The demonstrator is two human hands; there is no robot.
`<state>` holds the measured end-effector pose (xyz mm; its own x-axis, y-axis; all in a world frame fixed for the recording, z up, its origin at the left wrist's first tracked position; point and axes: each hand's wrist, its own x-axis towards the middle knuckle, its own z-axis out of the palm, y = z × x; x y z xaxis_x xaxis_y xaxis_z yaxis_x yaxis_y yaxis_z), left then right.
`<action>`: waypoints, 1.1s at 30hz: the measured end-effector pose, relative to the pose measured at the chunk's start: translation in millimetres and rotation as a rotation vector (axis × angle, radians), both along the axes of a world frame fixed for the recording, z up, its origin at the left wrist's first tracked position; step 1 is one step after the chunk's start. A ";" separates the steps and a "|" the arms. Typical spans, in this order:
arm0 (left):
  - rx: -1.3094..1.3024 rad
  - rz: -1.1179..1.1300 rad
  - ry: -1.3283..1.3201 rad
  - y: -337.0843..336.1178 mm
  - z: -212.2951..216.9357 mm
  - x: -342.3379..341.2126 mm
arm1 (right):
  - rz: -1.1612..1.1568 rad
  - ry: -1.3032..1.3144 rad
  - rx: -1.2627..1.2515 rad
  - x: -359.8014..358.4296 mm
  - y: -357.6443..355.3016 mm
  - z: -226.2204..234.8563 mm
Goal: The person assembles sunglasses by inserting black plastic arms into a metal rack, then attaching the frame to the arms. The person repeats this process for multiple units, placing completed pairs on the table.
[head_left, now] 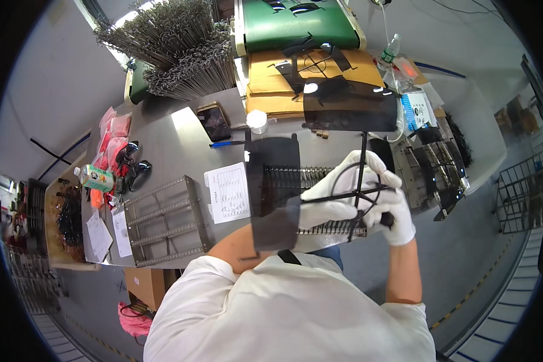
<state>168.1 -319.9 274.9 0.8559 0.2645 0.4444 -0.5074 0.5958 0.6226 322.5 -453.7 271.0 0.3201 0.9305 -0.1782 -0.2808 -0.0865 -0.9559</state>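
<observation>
Both my hands wear white gloves and hold a black cross-shaped frame [359, 192] with a ring around its hub. Dark, smoky see-through panels stand at the ends of its arms, one large panel [274, 205] on the left and another panel [350, 107] at the far end. My left hand [332, 194] reaches in from the left and closes around the frame beside the hub. My right hand [397, 211] has its fingers bent at the right of the hub, with a dark piece [387, 219] by its palm. A metal rack with rows of teeth [283, 176] lies beneath, partly hidden.
Behind lies yellow board [265, 90] bearing a similar black frame [314, 63], before a green conveyor belt [295, 27]. Bundled wire hooks [187, 72] stand far left. An open metal rack [166, 220], paper form [229, 193], phone [213, 122] and white jar [257, 121] lie leftward.
</observation>
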 end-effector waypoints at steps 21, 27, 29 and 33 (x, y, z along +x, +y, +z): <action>-0.118 -0.046 0.124 49.5 -25.1 -13.2 | 0.069 0.096 -0.569 60.6 -17.0 -149.7; -0.145 -0.061 0.264 40.3 -25.2 -4.2 | 0.191 -0.707 -0.658 64.8 -19.5 -143.0; -0.142 -0.046 0.301 37.8 -32.1 -0.9 | 0.243 -0.977 -0.699 34.4 -4.1 -103.8; -0.101 -0.076 0.439 34.6 -31.0 -5.0 | 0.064 -1.366 -0.559 35.2 0.6 -62.7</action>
